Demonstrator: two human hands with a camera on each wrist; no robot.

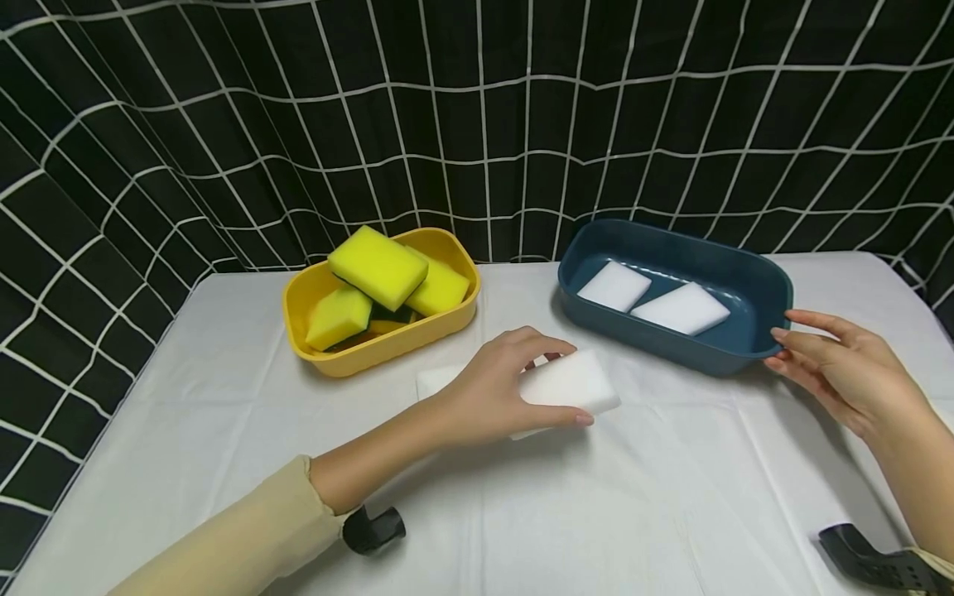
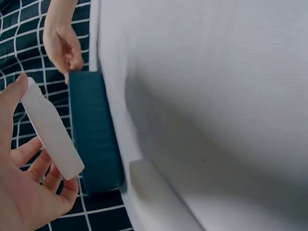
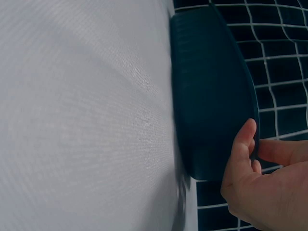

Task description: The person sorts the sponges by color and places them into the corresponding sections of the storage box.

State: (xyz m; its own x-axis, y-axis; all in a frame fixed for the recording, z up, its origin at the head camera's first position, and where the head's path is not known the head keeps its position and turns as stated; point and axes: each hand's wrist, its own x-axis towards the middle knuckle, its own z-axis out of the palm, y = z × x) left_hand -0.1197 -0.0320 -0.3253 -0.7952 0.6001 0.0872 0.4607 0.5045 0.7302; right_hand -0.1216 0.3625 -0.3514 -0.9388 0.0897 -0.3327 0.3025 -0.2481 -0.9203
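My left hand (image 1: pixel 488 389) grips a white foam sponge (image 1: pixel 570 382) between thumb and fingers, above the middle of the table. In the left wrist view the held sponge (image 2: pixel 52 130) is tilted and apart from the cloth. Beneath it lies more white sponge (image 1: pixel 435 381), partly hidden by the hand. My right hand (image 1: pixel 857 364) pinches the right-end rim of a dark blue bin (image 1: pixel 671 346); the right wrist view shows fingers on both sides of that rim. Two white sponges (image 1: pixel 681 309) lie flat inside the bin.
At the back left stands a yellow bin (image 1: pixel 387 352) with several yellow sponges (image 1: pixel 378 266) with dark undersides, one heaped above its rim. A white cloth (image 1: pixel 671 497) covers the table. Behind it hangs a black curtain (image 1: pixel 507 124) with a white grid.
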